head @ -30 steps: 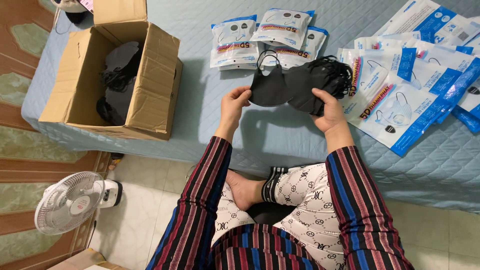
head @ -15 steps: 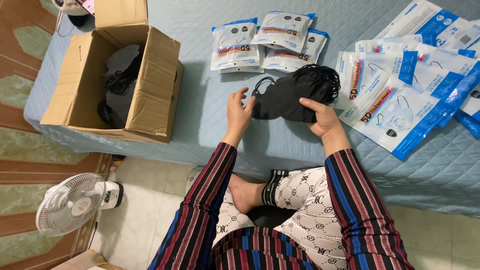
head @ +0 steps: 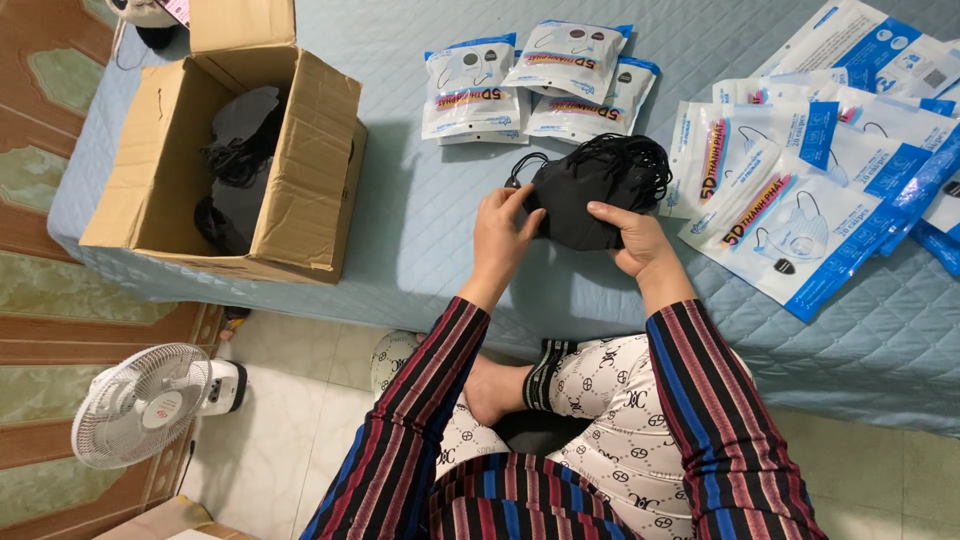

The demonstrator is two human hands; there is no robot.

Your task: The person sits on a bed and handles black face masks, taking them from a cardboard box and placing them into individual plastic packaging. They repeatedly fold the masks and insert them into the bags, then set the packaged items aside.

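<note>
Black masks (head: pixel 590 195) between both hands, over the bed (head: pixel 420 230).

Black mask stack (head: pixel 590 195), ear-loops bunched, above bedspread.

Black masks (head: pixel 590 190), striped sleeves (head: pixel 700 400)
</note>
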